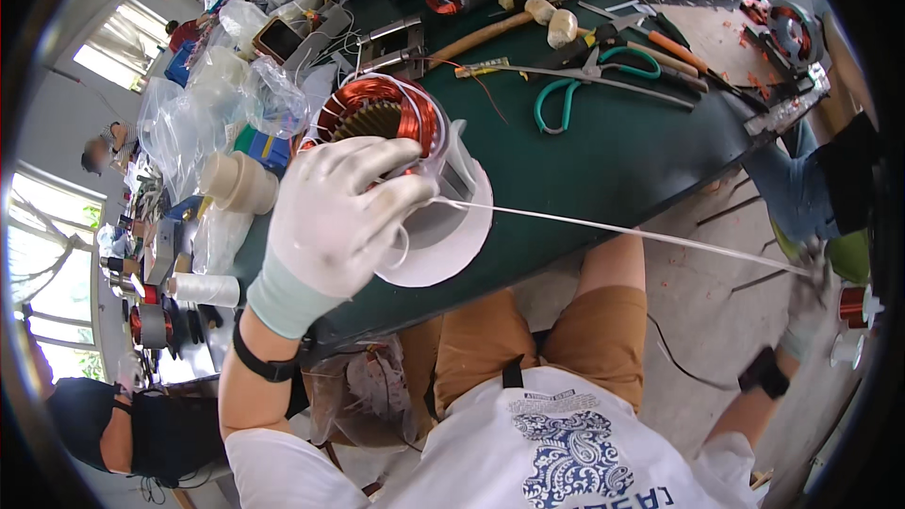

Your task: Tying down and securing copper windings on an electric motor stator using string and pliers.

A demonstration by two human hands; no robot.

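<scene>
A motor stator [424,118] with red-brown copper windings stands at the near edge of the green table, on a white round sheet [476,236]. My left hand [344,212], in a white glove, lies over its near side. The fingers are closed on the winding rim, where a white cord [603,228] comes out by the fingertips. Off to the far right, past the table edge, the cord stretches taut to my gloved right hand [806,297]. That hand is closed on its end, though its fingers are small and blurred.
Green-handled scissors [570,85], a wooden-handled hammer [481,41] and several other tools lie beyond the stator. Clear plastic bags [203,123] and a white thread spool [203,289] are at the left. Another person [830,179] is at the right, near a copper wire spool [853,307].
</scene>
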